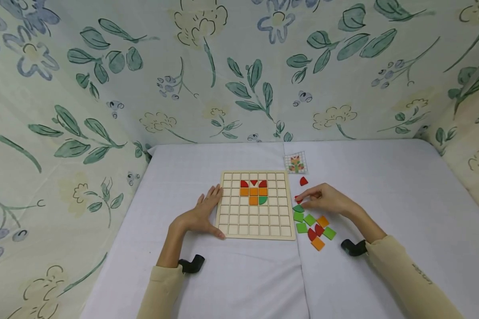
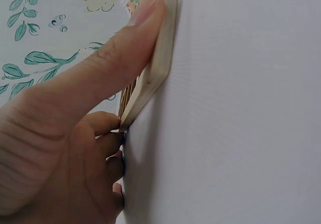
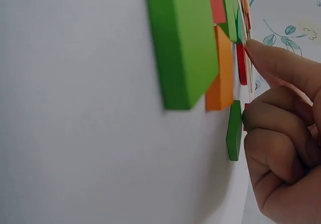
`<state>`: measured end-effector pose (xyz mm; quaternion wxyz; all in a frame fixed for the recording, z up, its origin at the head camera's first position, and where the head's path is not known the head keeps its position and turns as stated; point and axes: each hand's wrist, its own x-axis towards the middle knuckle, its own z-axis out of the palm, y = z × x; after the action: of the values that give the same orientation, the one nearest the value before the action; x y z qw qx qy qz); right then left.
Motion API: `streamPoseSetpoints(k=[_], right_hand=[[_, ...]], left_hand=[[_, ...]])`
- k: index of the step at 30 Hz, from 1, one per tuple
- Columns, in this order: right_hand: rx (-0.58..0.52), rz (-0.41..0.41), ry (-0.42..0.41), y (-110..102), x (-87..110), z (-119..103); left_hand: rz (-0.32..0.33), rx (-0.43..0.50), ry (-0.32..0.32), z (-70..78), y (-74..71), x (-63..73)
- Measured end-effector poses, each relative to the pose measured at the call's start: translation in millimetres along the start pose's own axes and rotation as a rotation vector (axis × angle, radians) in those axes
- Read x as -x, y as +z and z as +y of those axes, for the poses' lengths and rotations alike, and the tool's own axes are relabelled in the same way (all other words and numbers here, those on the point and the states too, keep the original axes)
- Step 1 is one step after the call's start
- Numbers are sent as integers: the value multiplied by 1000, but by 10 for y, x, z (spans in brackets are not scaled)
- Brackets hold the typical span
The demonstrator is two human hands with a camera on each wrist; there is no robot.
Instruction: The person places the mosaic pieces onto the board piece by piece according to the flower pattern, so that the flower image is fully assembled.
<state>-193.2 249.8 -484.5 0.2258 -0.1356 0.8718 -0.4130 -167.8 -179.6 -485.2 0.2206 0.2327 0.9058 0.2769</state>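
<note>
My left hand (image 1: 201, 215) rests with spread fingers along the left edge of a wooden grid board (image 1: 235, 219); its thumb (image 2: 128, 43) lies against the board's rim (image 2: 163, 48). Red, orange and green pieces in the upper cells form a tulip-like shape. Beside the board's right edge my right hand (image 1: 329, 199) reaches down, fingertips at a red piece (image 1: 298, 200) and a green quarter-circle piece (image 1: 298, 208). In the right wrist view its fingers are bent next to the green piece (image 3: 234, 133). I cannot tell whether they pinch a piece.
Several green squares (image 1: 310, 219), orange squares (image 1: 317, 243) and red pieces (image 1: 312, 235) lie loose right of the board. Another red piece (image 1: 303, 181) sits farther back, near a pattern card (image 1: 296, 163). Floral cloth (image 1: 239, 115) hangs behind the white-covered table (image 1: 239, 283).
</note>
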Motion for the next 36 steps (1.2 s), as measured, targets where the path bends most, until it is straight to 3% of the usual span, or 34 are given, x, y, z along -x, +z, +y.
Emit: streamPoseSetpoints(k=[7, 23, 36], right_hand=[[-38, -78, 7, -13, 37, 12], [17, 42, 17, 32, 19, 19], [-6, 61, 39, 54, 45, 4]], left_hand=[[-1, -5, -7, -10, 2, -1], [-10, -25, -13, -31, 0, -16], [-8, -18, -6, -32, 2, -10]])
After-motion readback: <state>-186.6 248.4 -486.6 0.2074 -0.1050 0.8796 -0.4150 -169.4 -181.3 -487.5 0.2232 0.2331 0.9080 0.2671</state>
